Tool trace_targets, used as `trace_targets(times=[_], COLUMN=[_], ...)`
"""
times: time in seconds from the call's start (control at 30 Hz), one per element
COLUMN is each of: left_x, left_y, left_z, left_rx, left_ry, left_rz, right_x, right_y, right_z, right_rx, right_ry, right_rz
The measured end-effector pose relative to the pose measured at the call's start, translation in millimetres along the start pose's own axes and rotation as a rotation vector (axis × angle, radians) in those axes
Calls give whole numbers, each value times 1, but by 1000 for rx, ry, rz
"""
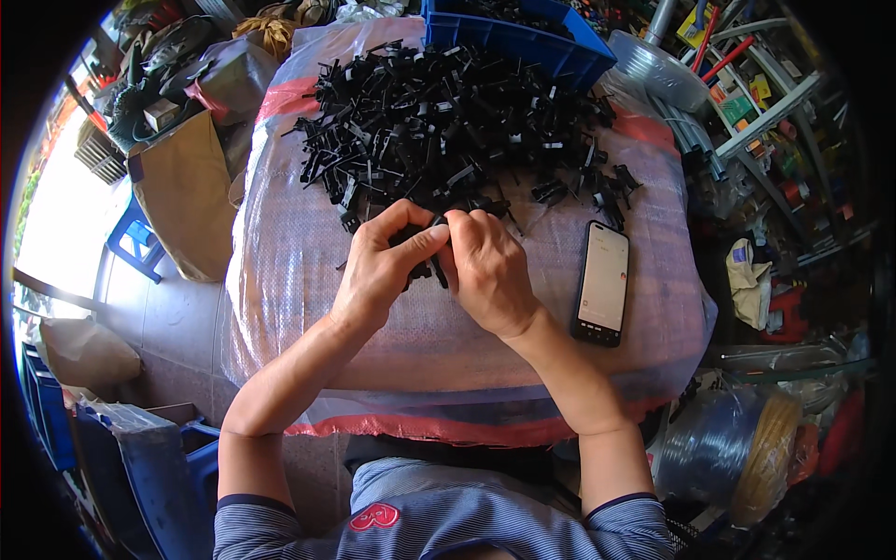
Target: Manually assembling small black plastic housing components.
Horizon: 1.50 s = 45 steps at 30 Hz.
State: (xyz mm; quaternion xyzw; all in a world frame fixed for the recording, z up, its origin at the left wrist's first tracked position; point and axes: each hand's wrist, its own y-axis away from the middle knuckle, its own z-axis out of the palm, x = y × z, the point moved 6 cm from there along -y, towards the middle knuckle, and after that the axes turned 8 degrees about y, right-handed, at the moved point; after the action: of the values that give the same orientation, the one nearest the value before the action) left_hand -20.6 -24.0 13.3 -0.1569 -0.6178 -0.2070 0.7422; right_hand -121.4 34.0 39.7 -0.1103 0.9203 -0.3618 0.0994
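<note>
Both my hands meet over the middle of the covered work surface, just in front of a big pile of small black plastic parts [420, 121]. Between them is one black plastic part [425, 271], mostly hidden by my fingers. My left hand [383, 261] pinches it with the thumb laid across the top. From the other side, my right hand [490, 271] closes on it with curled fingers. What the fingertips do on the part cannot be made out. A few loose parts of the same kind lie right beside my knuckles.
A woven plastic sheet [448, 364] with red stripes covers the surface. To the right lies a phone [602, 285] with a lit screen. A blue bin [523, 42] stands behind the pile. Wrapped coils [714, 448] sit at lower right, and a blue stool [140, 238] stands at left.
</note>
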Motion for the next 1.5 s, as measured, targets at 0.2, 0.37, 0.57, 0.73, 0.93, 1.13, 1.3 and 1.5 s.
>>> trace_targets(times=[0.2,0.37,0.57,0.73,0.93,1.13,1.3,1.5], left_x=[-8,-11,-6,-21,-27,-13,-9,7], left_y=[-11,-28,-16,-9,-4,-3,0,5], left_z=[-21,-45,-22,2,6,4,2,5], left_rx=[130,31,-80,-289,-195,-96,-25,-30], left_ry=[446,808,929,696,575,262,207,-1], left_rz=[-86,-155,-271,-357,-331,-134,-45,179], right_x=[7,10,49,53,33,41,37,36], right_y=[-10,14,8,11,5,4,6,10], right_z=[7,19,9,0,-6,-7,-10,3], right_rx=[-92,-320,-304,74,48,91,19,-183], right_ry=[-289,-174,-885,-1249,-1073,-1042,-933,-1062], right_rz=[42,24,482,650,493,533,551,550])
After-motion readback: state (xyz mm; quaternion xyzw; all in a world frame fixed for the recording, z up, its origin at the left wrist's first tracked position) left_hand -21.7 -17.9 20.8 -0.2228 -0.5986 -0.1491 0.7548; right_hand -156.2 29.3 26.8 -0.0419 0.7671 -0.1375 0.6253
